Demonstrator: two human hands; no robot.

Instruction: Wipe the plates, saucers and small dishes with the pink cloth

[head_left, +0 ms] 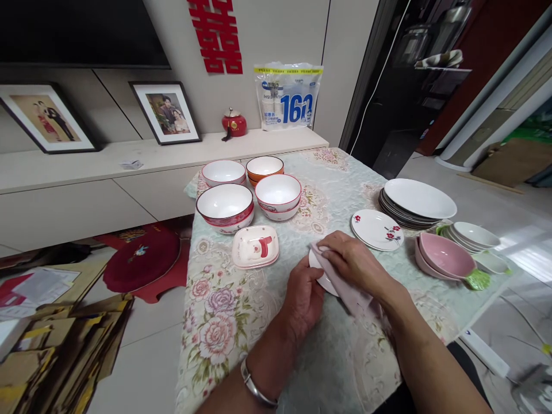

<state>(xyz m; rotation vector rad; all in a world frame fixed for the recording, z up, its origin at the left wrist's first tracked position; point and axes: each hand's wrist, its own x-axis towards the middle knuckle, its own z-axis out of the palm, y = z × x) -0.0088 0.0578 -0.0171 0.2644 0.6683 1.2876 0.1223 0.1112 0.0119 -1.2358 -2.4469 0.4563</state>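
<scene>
A small white plate (328,283) is held over the near part of the table, partly covered by a cloth. My left hand (305,290) grips the plate's left edge, thumb on top and fingers underneath. My right hand (351,259) is closed on a pale pinkish-grey cloth (348,290) and presses it onto the plate's face. The cloth's loose end hangs toward me. Just beyond my right hand lie white plates with red flowers (376,228), stacked. Left of my hands sits a rectangular dish with a bear picture (256,246), on another like it.
Stacked bowls (225,202) stand at the table's far left. On the right are a stack of large plates (419,198), pink bowls (446,257) and pale green-white bowls (476,234). A red stool (142,261) and flattened cardboard (56,351) lie left of the floral tablecloth (228,322).
</scene>
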